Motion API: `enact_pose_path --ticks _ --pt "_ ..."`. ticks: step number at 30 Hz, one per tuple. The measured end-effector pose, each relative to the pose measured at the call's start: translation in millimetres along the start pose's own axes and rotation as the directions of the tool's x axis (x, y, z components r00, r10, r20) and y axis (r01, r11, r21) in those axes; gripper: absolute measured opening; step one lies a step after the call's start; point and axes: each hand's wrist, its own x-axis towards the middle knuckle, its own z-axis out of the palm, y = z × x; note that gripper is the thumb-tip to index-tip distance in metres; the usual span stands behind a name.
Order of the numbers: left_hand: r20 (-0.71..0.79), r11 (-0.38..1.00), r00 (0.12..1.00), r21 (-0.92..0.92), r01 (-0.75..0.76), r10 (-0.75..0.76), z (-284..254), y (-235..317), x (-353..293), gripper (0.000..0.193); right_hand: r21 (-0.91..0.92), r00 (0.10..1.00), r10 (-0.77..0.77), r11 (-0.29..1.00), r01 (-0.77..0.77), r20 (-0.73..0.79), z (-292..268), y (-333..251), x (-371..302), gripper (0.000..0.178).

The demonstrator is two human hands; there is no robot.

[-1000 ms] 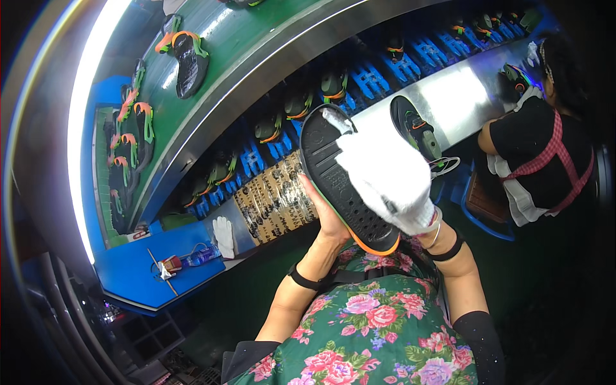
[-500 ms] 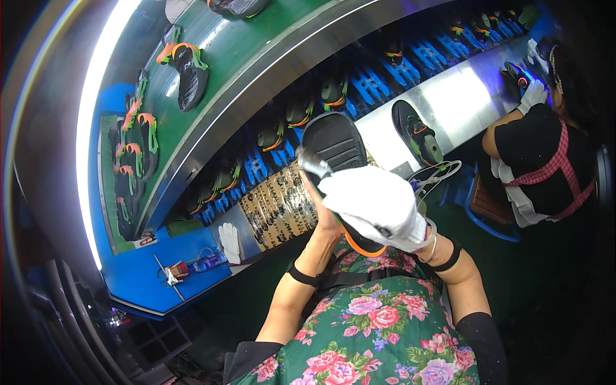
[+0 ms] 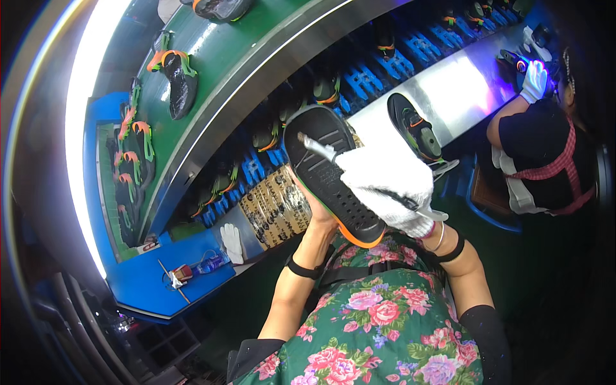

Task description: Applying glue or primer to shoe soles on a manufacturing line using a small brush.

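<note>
My bare left hand (image 3: 319,217) grips a shoe (image 3: 324,163) from underneath, holding it up with its black perforated sole facing me and an orange edge at the heel. My right hand (image 3: 388,185), in a white glove, lies across the sole's right side and holds a thin brush-like tool (image 3: 316,147). The tool's pale tip rests on the upper part of the sole. Both hands are in the middle of the view, above my flowered apron.
A green conveyor belt (image 3: 256,51) carries black and orange shoes (image 3: 179,83). Below it, blue racks (image 3: 366,80) hold more shoes. Another shoe (image 3: 415,131) lies on the metal bench (image 3: 455,96). A spare white glove (image 3: 231,242) lies at the left. A co-worker (image 3: 539,147) sits at the right.
My gloved right hand slid down the sole, then back up a little, and the tool's tip now shows on the sole's upper part. The shoe tilted slightly in my left hand.
</note>
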Motion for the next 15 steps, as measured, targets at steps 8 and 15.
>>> enact_pose_path --ticks 8,15 --pt "0.532 0.891 0.84 -0.427 0.157 0.107 -69.9 -49.5 40.9 0.071 0.172 0.996 0.016 0.985 -0.031 0.086 -1.7 -12.4 1.2 0.021" --pt "0.1 0.974 0.994 -0.221 0.057 -0.036 -25.6 -17.6 25.8 0.081 0.003 0.982 -0.151 0.988 0.152 0.113 7.1 -7.7 -13.2 0.031"
